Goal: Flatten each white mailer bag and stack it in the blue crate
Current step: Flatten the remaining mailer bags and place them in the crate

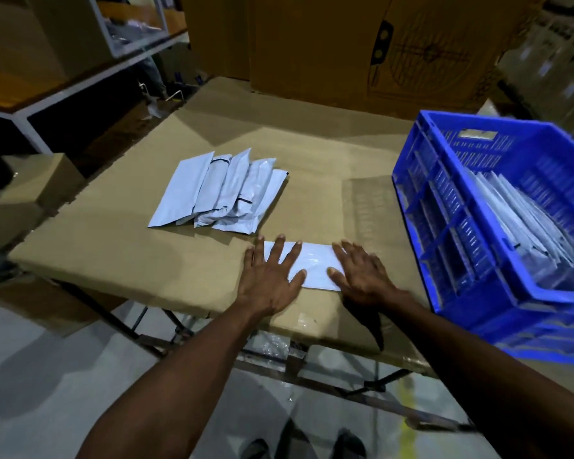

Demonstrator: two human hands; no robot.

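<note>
Mailer bags point(524, 223), seemingly flattened, stacked inside blue crate point(421, 200)

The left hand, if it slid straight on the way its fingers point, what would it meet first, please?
Probably the fanned pile of mailer bags, past the far edge of the flat mailer the left hand presses; depth is unclear.

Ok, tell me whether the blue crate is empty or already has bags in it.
Not empty. The blue crate already holds several white mailer bags, overlapping and leaning against one another inside it. How many cannot be told.
</note>
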